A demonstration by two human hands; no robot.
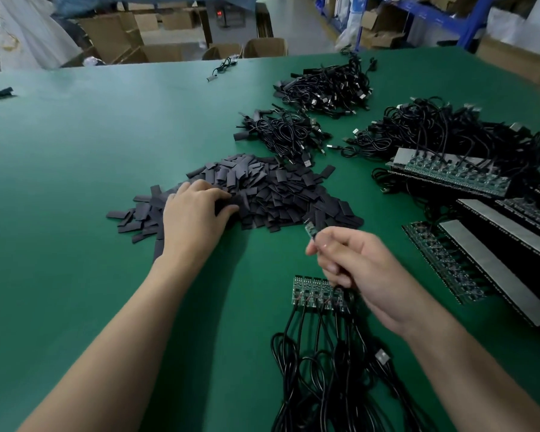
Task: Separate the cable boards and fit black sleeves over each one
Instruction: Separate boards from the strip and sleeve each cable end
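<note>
green table (106, 135) | black sleeve pile (278, 194) | cable bundles (325, 85) | board strips (449, 176)

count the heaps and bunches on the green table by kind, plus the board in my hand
black sleeve heap, left hand pinching a sleeve from it: 1
sleeved cable bundles: 2
cable heap with board panels: 1
joined board strip with cables: 1
single board in right hand: 1
total: 6

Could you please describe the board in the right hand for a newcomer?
Find the heap of flat black sleeves on the green table. At its near right edge, the right hand pinches one small green circuit board. Unlike the joined row of boards beneath, it is single and lifted.
</note>
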